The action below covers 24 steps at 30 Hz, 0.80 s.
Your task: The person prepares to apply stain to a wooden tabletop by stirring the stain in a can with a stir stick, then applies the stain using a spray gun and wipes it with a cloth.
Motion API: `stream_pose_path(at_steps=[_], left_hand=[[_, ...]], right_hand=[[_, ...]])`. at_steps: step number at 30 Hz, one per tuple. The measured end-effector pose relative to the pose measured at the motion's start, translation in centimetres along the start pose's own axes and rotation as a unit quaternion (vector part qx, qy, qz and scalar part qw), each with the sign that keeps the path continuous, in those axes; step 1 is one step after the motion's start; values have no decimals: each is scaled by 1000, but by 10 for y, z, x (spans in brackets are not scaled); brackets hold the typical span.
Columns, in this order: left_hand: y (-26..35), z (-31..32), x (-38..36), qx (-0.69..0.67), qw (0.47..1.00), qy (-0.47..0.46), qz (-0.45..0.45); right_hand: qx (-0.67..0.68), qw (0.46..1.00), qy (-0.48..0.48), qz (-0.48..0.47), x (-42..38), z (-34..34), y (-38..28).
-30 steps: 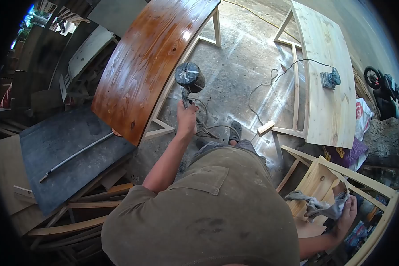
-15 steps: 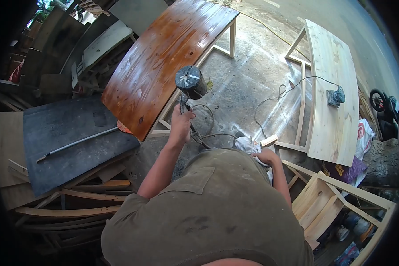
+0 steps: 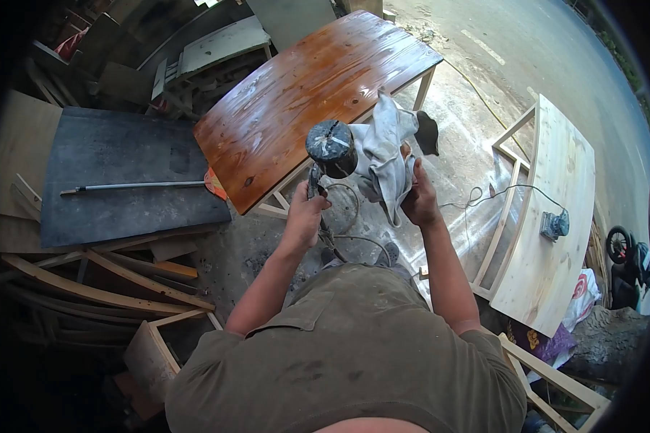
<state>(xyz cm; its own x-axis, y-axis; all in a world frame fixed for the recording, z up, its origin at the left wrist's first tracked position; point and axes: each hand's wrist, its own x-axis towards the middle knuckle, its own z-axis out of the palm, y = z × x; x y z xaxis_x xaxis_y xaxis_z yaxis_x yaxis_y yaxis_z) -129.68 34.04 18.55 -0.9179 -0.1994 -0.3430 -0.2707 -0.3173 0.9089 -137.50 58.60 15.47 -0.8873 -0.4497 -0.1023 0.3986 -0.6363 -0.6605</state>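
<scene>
The left hand (image 3: 305, 216) grips the handle of a dark, paint-flecked spray gun with a round cup (image 3: 330, 149), while the right hand (image 3: 419, 200) holds a crumpled grey-white rag (image 3: 384, 155) just beside, perhaps touching, that cup, above the glossy reddish-brown wooden counter (image 3: 296, 101) and concrete floor (image 3: 455, 137).

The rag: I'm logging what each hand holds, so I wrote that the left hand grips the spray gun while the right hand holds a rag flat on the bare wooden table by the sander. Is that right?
Not quite. In the head view the right hand holds the rag up in the air beside the spray gun, not on the bare table by the sander. The left hand does grip the spray gun.
</scene>
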Motion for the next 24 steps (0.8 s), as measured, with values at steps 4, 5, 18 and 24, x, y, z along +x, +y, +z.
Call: stream_pose_path(at_steps=[4, 5, 18, 24], left_hand=[[11, 3, -6, 53, 999, 11, 4], [16, 7, -9, 37, 999, 21, 7], [13, 38, -29, 95, 986, 113, 80], [1, 39, -34, 30, 993, 101, 54]], right_hand=[[-117, 989, -49, 76, 41, -18, 46], [-119, 989, -50, 71, 46, -10, 47], [-382, 920, -79, -32, 44, 53, 51], [-526, 846, -45, -66, 15, 91, 40]])
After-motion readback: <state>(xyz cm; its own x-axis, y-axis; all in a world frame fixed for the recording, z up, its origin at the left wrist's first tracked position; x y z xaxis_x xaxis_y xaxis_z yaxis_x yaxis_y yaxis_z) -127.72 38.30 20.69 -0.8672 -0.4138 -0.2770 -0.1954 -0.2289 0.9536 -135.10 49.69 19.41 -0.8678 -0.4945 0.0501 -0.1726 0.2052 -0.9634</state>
